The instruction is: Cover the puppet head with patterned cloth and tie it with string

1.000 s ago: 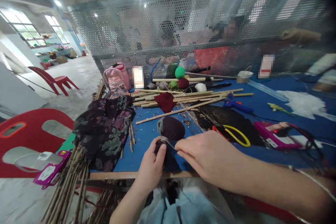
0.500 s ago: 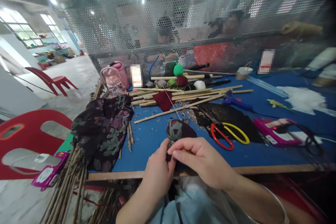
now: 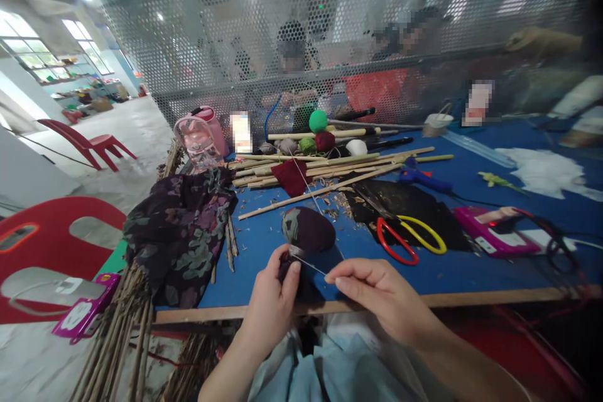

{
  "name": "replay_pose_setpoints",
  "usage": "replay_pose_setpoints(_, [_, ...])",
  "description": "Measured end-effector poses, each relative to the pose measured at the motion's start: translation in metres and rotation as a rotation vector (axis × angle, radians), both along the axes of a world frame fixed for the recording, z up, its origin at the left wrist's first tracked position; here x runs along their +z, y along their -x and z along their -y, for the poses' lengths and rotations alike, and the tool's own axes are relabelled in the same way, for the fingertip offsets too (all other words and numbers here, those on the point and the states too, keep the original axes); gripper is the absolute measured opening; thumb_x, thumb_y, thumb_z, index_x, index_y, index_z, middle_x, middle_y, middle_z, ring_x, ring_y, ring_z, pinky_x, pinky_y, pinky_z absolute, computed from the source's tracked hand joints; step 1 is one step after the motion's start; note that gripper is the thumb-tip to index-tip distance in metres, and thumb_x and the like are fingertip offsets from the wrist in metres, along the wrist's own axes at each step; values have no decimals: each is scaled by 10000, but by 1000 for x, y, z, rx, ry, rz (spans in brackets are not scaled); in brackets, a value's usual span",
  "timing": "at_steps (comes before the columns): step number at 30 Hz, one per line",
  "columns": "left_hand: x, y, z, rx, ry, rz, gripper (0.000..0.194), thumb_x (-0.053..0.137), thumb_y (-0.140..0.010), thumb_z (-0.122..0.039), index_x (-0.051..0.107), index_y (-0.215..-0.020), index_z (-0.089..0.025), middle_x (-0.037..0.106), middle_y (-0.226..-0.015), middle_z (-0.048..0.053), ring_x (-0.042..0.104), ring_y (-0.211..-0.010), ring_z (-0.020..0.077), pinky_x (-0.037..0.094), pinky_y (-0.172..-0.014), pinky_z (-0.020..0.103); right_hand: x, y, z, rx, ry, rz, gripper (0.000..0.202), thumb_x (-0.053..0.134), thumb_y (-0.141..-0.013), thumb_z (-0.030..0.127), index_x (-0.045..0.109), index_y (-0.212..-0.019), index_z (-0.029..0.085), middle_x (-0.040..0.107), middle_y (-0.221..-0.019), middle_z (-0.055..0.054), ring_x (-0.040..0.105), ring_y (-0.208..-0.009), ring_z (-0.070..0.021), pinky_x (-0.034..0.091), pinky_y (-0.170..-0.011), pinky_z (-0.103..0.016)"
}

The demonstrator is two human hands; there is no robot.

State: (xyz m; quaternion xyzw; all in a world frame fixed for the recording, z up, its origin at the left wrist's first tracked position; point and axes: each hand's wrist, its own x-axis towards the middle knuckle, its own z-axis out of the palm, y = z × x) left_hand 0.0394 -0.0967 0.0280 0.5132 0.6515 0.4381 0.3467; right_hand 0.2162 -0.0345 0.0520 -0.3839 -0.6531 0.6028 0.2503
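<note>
A dark cloth-wrapped ball (image 3: 315,231) with a grey-green leaf pattern stands above the near table edge. My left hand (image 3: 274,290) is closed around its gathered cloth neck. Pale thread (image 3: 308,263) is wound at that neck and stretches taut to my right hand (image 3: 372,286), whose thumb and forefinger pinch it. More of the thread runs from the right hand's side back across the table toward the yarn balls. The palm side of both hands is hidden.
Red-and-yellow-handled scissors (image 3: 397,240) lie on black cloth at right, near a blue glue gun (image 3: 425,178). Wooden sticks (image 3: 320,173) and a green ball (image 3: 318,121) sit further back. Floral dark cloth (image 3: 183,232) drapes at left. A perforated metal screen (image 3: 202,44) stands behind; people are beyond it.
My right hand has drawn away to the right, pulling the thread taut from the neck. My left hand and the cloth ball have shifted slightly left, showing more of the ball.
</note>
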Motion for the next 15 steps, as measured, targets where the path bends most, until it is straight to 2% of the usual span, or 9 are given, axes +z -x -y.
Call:
replay_pose_setpoints(3, [-1,-1,0,10,-15,28,369,395,-897,-398,488,-1181,-181,660,-1057,68,572,-1013,185,414,-868,282,-9,-1,0,-68,64,-68,279,632,-720,417,695,-757,148,598,-645,-24,442,-570,-102,328,-529,-218])
replay_pose_setpoints(6, [-2,-2,0,-10,-2,25,372,397,-895,-398,493,-1183,-184,657,-1066,71,573,-1016,191,412,-882,291,-11,-1,0,-108,214,-168,320,680,-674,462,686,-752,151,452,-491,37,302,-431,-52,201,-416,-193])
replay_pose_setpoints(9, [-1,-4,2,-45,33,-16,410,407,-887,-406,479,-1221,-181,655,-1060,87,581,-1001,207,416,-889,315,-7,-1,2,-122,412,-317,335,742,-606,463,673,-730,160,335,-446,79,178,-381,-20,94,-385,-190])
replay_pose_setpoints(12, [3,-4,3,-52,39,-41,431,409,-885,-423,472,-1238,-184,667,-1002,84,586,-974,212,418,-889,329,-1,0,5,-123,528,-421,310,780,-574,422,670,-708,165,312,-445,85,157,-378,-9,78,-380,-185])
replay_pose_setpoints(15, [5,-3,1,-30,4,-8,407,403,-892,-421,478,-1221,-194,668,-998,68,568,-1017,202,398,-914,316,-2,1,6,-127,545,-433,299,787,-579,408,675,-710,164,305,-442,85,170,-382,-9,79,-382,-183])
